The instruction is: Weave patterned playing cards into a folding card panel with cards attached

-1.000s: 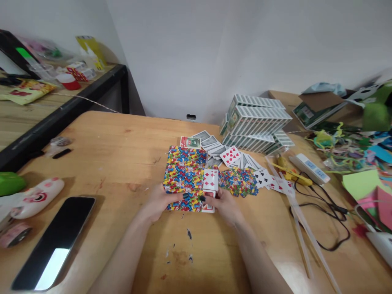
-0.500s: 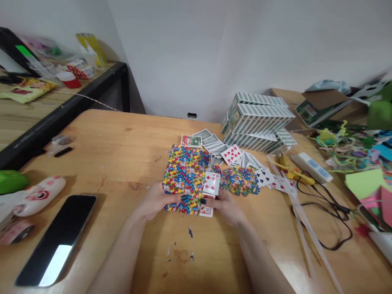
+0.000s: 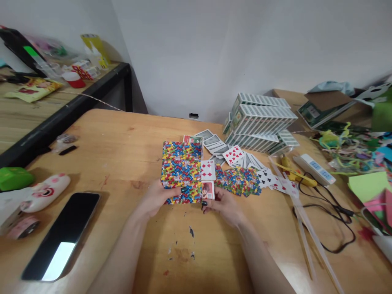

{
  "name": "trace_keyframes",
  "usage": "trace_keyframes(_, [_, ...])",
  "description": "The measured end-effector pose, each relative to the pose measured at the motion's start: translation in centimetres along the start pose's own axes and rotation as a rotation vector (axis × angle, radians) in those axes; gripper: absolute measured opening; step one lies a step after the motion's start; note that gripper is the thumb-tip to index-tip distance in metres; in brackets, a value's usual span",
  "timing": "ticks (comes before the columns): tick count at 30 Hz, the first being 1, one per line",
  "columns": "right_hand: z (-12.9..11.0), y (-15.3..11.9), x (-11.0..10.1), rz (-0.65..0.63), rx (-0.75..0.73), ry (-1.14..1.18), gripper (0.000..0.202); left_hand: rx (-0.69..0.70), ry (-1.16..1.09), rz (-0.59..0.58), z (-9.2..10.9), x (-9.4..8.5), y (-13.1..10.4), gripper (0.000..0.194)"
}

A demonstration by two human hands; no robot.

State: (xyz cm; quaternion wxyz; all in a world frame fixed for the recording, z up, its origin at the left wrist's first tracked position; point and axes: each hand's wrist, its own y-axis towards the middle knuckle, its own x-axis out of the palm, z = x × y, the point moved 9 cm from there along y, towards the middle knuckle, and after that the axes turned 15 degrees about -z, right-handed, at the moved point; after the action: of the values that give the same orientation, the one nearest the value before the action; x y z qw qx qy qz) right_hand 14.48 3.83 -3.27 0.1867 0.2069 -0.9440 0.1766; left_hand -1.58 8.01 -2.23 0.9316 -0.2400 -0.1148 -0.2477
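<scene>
A panel of playing cards (image 3: 181,165), joined edge to edge in rows, is held up above the table. Most of its cards show colourful patterned backs. A diamonds card (image 3: 208,170) and a red-and-white card (image 3: 208,190) face me along its right side. My left hand (image 3: 156,198) grips the lower left of the panel, thumb across the front. At the lower right corner, my right hand (image 3: 225,204) has its thumb by the red-and-white card's bottom edge; its other fingers are partly hidden. Overlapping patterned cards (image 3: 239,179) lie just beyond it.
Behind the panel are a card box (image 3: 193,139), loose grey-backed cards (image 3: 214,143) and stacked striped boxes (image 3: 260,118). A phone (image 3: 63,237) lies at left. At right are a glue gun (image 3: 295,173), its cable, clear sticks (image 3: 306,232) and a power strip (image 3: 315,168).
The panel has risen slightly and straightened, now facing me more squarely. My right thumb has slid down from the card's face to its lower edge. The view has shifted slightly.
</scene>
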Motion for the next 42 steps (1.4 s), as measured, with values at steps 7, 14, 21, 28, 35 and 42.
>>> trace_keyframes(7, [0.3,-0.2,0.0,0.04,0.056,0.077,0.023,-0.014,-0.003,-0.035,-0.4,0.1,0.1,0.043])
trace_keyframes(14, [0.2,-0.1,0.2,0.088,0.087,0.031,0.021,-0.017,0.044,-0.092,0.0,0.0,-0.4,0.036])
trace_keyframes(21, [0.1,-0.1,0.3,0.053,0.07,0.03,0.018,-0.01,0.049,-0.118,0.3,0.2,-0.6,0.039])
trace_keyframes(28, [-0.3,-0.1,-0.2,0.086,-0.016,0.014,0.022,-0.038,0.052,-0.094,-0.3,0.1,-0.3,0.039])
trace_keyframes(35, [0.2,0.0,-0.3,0.057,0.0,0.023,0.036,-0.061,0.052,-0.174,-0.6,1.4,-0.1,0.039])
trace_keyframes(42, [-0.1,-0.2,0.3,0.03,0.027,0.063,0.039,-0.078,0.12,-0.178,-0.3,1.3,-0.3,0.041])
